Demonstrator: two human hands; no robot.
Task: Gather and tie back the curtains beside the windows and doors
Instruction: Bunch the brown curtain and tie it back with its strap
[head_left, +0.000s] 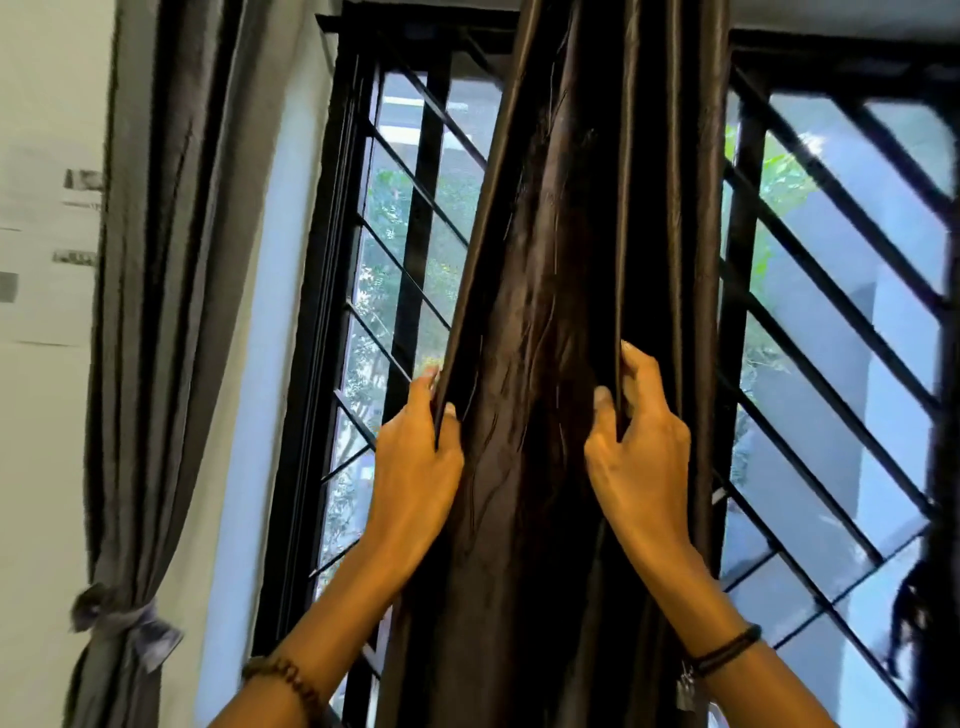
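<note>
The dark satin curtain hangs bunched between two black-grilled windows. Far left, a grey curtain is knotted with a tie-back. Arms raised, my left hand pinches its left edge and my right hand grips a right fold.

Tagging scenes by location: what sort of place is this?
Probably a room in a home: a dark curtain over a barred window, a grey curtain tied back beside the wall, trees outside.

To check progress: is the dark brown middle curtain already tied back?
No, the dark brown curtain shows no tie round it; the left hand and right hand each grip a fold.
</note>
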